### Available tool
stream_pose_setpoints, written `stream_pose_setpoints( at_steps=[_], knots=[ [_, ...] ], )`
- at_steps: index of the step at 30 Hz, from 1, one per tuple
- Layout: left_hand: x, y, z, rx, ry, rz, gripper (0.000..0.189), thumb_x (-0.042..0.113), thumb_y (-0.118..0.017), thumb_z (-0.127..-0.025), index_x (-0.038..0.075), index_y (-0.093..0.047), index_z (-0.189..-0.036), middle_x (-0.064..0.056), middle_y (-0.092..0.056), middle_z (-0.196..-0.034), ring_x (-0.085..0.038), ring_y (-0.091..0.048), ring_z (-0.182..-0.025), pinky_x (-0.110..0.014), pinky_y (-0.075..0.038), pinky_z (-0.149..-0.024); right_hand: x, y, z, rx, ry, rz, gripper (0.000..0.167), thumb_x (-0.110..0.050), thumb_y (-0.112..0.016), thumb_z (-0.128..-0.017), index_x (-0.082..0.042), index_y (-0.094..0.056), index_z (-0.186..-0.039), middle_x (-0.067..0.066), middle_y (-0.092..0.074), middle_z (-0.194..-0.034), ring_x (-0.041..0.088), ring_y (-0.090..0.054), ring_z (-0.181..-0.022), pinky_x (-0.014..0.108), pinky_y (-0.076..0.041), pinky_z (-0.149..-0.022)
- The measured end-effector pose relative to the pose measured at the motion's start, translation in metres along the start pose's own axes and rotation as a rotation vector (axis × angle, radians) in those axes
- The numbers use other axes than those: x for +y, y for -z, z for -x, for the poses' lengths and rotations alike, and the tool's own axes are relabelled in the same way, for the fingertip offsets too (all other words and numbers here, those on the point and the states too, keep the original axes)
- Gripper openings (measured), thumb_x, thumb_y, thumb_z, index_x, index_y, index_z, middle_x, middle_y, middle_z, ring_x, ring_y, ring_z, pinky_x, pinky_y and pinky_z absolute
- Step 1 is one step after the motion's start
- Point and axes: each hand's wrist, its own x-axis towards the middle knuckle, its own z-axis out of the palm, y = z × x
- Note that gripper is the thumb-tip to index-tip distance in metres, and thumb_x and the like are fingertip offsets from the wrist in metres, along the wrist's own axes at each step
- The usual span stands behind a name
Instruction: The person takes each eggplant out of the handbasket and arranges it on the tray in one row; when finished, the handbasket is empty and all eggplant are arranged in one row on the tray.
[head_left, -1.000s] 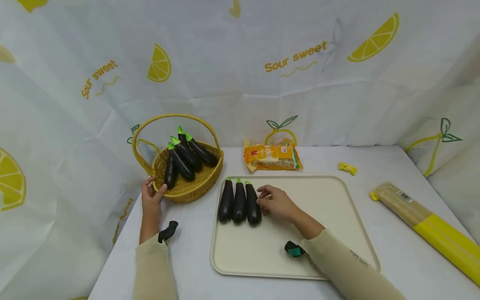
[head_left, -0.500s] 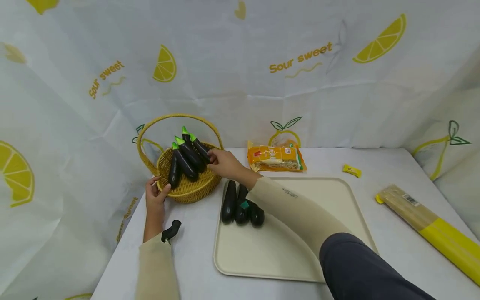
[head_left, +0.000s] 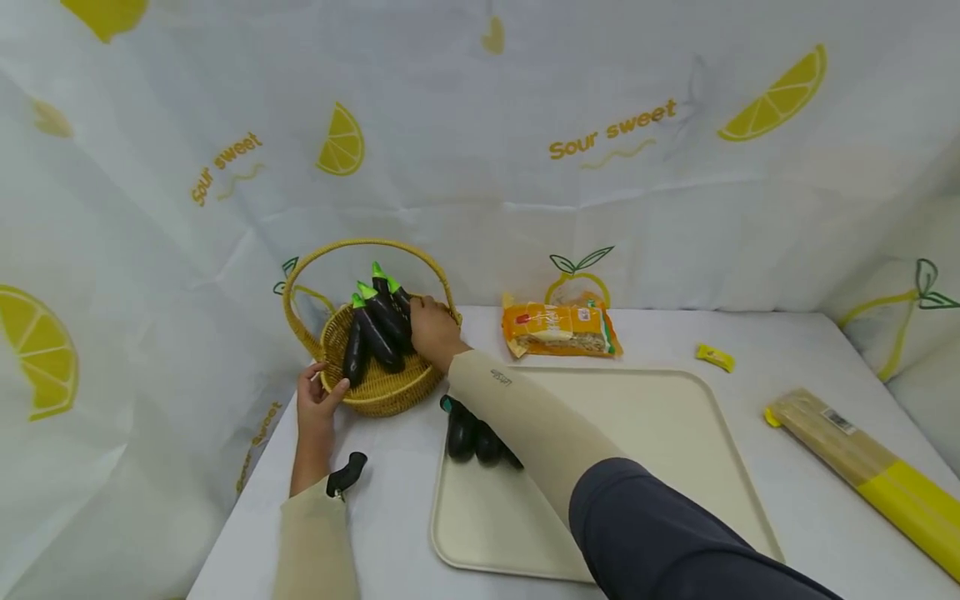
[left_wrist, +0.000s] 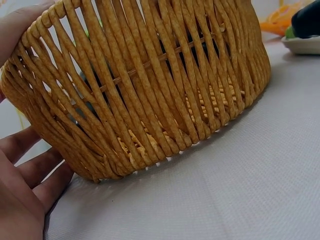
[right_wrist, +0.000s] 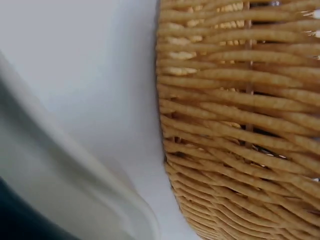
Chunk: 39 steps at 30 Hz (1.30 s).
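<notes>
A wicker basket [head_left: 386,404] with a tall handle stands at the left, holding several dark eggplants [head_left: 375,333] with green stems. My left hand [head_left: 317,404] grips its near-left rim; the left wrist view has the thumb at the top edge and the fingers [left_wrist: 47,172] against the outer wall. Inside the basket, my right hand [head_left: 437,331] holds the rightmost eggplant [head_left: 401,298], covering its lower body. More eggplants [head_left: 461,435] lie side by side on a cream tray [head_left: 675,442], partly under my right sleeve. The right wrist view has only the woven wall [right_wrist: 240,105] and tray edge.
An orange snack packet [head_left: 558,327] lies behind the tray. To the right are a small yellow wrapped piece [head_left: 715,357] and a long yellow-and-clear package [head_left: 862,467]. A printed white curtain [head_left: 480,167] hangs behind the table.
My right hand has gone from beside the tray's eggplants up and left into the basket, onto the rightmost eggplant there. The left hand keeps its grip on the rim.
</notes>
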Motion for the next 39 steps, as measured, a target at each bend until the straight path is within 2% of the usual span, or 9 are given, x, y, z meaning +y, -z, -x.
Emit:
stream_pose_setpoints(
  at_steps=[5,9,13,18,22,26,28,33,39],
  knots=[
    [0.005,-0.011,0.008,-0.029,0.028,-0.04,0.057,0.008,-0.067,-0.092,0.01,-0.033,-0.138,-0.016,-0.037,-0.148,-0.022,-0.042,-0.128,-0.025,-0.038,-0.099,0.005,-0.003,0.0,-0.008,-0.044,0.17,0.037,-0.02,-0.051,-0.102,-0.007,-0.044,-0.136,0.012,-0.054,-0.125,0.025,-0.059,-0.104,0.036,-0.052,-0.079],
    [0.007,-0.017,0.011,-0.033,0.035,-0.053,0.058,0.008,-0.066,-0.092,0.008,-0.032,-0.139,-0.016,-0.038,-0.149,-0.023,-0.041,-0.129,-0.026,-0.038,-0.1,0.008,0.001,0.003,-0.016,-0.062,0.183,0.039,-0.021,-0.05,-0.103,-0.008,-0.042,-0.138,0.012,-0.057,-0.124,0.026,-0.06,-0.105,0.036,-0.051,-0.083],
    [0.009,-0.018,0.011,-0.029,0.032,-0.043,0.057,0.006,-0.065,-0.093,0.008,-0.031,-0.139,-0.015,-0.038,-0.148,-0.023,-0.043,-0.127,-0.026,-0.038,-0.099,0.007,0.012,0.007,0.011,-0.063,0.0,0.05,-0.02,-0.053,-0.101,-0.008,-0.036,-0.146,0.012,-0.053,-0.133,0.028,-0.056,-0.111,0.037,-0.049,-0.087],
    [0.011,-0.018,0.008,-0.025,0.035,-0.052,0.057,0.008,-0.065,-0.093,0.01,-0.031,-0.138,-0.014,-0.036,-0.151,-0.023,-0.04,-0.131,-0.033,-0.033,-0.107,0.01,0.034,0.021,0.036,-0.014,-0.275,0.06,-0.023,-0.06,-0.096,-0.01,-0.033,-0.149,0.012,-0.049,-0.138,0.027,-0.053,-0.116,0.039,-0.047,-0.091],
    [0.01,-0.018,0.007,-0.024,0.043,-0.044,0.057,0.007,-0.066,-0.093,0.01,-0.031,-0.138,-0.014,-0.036,-0.151,-0.024,-0.039,-0.132,-0.036,-0.031,-0.108,0.02,0.053,0.04,0.013,0.046,-0.508,0.064,-0.025,-0.065,-0.094,-0.011,-0.034,-0.149,0.008,-0.052,-0.135,0.022,-0.053,-0.117,0.038,-0.046,-0.092],
    [0.005,-0.013,0.004,-0.013,0.04,-0.04,0.056,0.008,-0.066,-0.093,0.011,-0.033,-0.138,-0.013,-0.037,-0.15,-0.022,-0.041,-0.13,-0.033,-0.034,-0.106,0.03,0.066,0.063,-0.022,0.072,-0.715,0.062,-0.026,-0.069,-0.092,-0.015,-0.039,-0.146,0.002,-0.055,-0.125,0.017,-0.055,-0.109,0.036,-0.048,-0.089],
    [0.0,-0.007,0.001,0.002,0.032,-0.041,0.056,0.01,-0.067,-0.092,0.013,-0.034,-0.137,-0.012,-0.038,-0.15,-0.021,-0.042,-0.129,-0.03,-0.035,-0.104,0.033,0.07,0.075,-0.036,0.08,-0.78,0.059,-0.027,-0.069,-0.092,-0.017,-0.042,-0.144,0.0,-0.055,-0.121,0.016,-0.054,-0.105,0.034,-0.048,-0.086],
    [0.009,-0.005,0.003,0.009,0.033,-0.025,0.055,0.009,-0.067,-0.093,0.013,-0.034,-0.136,-0.012,-0.039,-0.148,-0.019,-0.043,-0.126,-0.027,-0.037,-0.101,0.05,0.071,0.113,-0.038,0.072,-0.896,0.053,-0.025,-0.069,-0.091,-0.017,-0.048,-0.139,0.0,-0.057,-0.118,0.016,-0.056,-0.102,0.037,-0.049,-0.083],
    [0.02,-0.008,0.012,0.006,0.034,-0.064,0.052,0.008,-0.065,-0.093,0.013,-0.035,-0.136,-0.014,-0.036,-0.149,-0.019,-0.043,-0.124,-0.024,-0.038,-0.099,0.102,0.067,0.166,-0.027,-0.036,-0.91,0.054,-0.026,-0.069,-0.091,-0.014,-0.048,-0.14,0.007,-0.057,-0.122,0.023,-0.057,-0.104,0.039,-0.049,-0.087]
  ],
)
